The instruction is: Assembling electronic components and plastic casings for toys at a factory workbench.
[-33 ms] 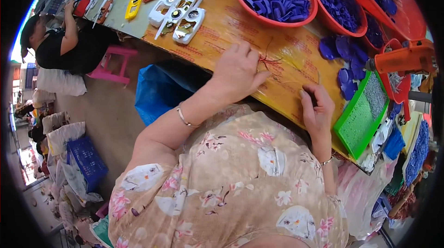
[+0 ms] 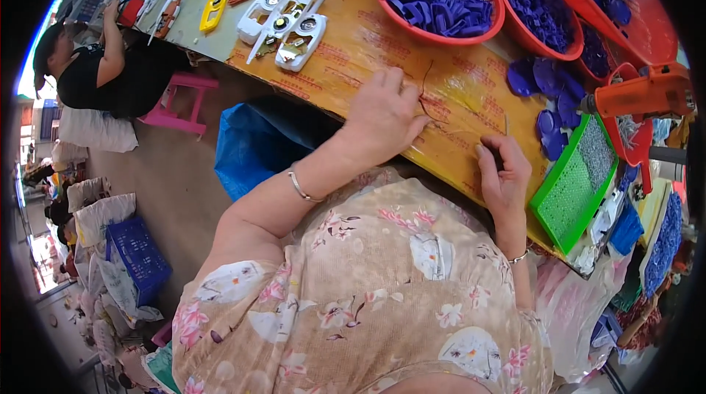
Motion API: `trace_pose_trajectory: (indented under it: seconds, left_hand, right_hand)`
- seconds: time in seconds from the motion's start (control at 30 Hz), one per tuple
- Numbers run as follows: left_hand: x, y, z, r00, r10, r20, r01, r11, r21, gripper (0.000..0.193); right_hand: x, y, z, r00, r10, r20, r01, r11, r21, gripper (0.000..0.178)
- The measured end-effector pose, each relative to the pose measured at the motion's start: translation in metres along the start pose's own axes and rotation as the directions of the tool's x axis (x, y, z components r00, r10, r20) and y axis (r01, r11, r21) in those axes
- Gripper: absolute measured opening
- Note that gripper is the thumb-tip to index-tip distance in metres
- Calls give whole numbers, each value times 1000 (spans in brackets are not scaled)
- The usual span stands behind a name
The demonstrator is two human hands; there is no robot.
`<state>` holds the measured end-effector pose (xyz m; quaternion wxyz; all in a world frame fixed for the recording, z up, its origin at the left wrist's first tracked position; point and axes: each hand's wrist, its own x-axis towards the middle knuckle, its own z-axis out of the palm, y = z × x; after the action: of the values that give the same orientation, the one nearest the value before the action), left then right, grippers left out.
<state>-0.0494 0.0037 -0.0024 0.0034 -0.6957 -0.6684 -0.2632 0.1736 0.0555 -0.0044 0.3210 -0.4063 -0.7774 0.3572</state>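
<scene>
My left hand (image 2: 385,111) rests palm down on the table with its fingers bent over a few thin wires. A dark wire (image 2: 428,74) curves out beside its fingers, while the fingertips are hidden and the thumb points to the right. My right hand (image 2: 506,168) is at the table's near edge, fingers loosely curled and a gap between thumb and forefinger. Nothing shows in it. Just beyond it stands or lies a thin grey sliver (image 2: 506,124), too small to name.
White plastic housings (image 2: 300,56) with round parts and a yellow one (image 2: 215,4) lie to the left. Red baskets (image 2: 441,39) hold purple parts. At right are loose purple discs (image 2: 548,122), a green tray (image 2: 562,206) of small metal pieces and an orange power tool (image 2: 643,91). A co-worker (image 2: 110,70) sits far left.
My left hand has slid slightly to the right. The red wires that lay beside its fingers are no longer visible there. My right hand has stayed put.
</scene>
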Motion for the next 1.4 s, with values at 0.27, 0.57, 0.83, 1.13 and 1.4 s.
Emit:
trace_pose_trajectory:
  seconds: [0.27,0.57,0.83,1.13,1.4]
  left_hand:
    - [-8,-10,18,993,79,-82,-76,996,37,11]
    - [-8,-76,-47,919,-217,-329,199,976,-86,7]
    - [-4,-113,-44,920,-212,-328,262,958,115,6]
    - [-6,-118,-33,978,-100,-182,185,822,539,4]
    - [-1,-171,-31,965,-89,-248,218,797,563,8]
  right_hand:
    - [-7,1,-2,1000,-28,3,28,999,-41,7]
    - [-3,2,1,999,-35,14,36,998,-58,7]
    - [-4,4,0,1000,-18,16,19,998,-56,7]
    - [-3,4,2,1000,-14,6,14,999,-52,7]
    - [-5,4,-1,999,-31,28,33,997,-73,8]
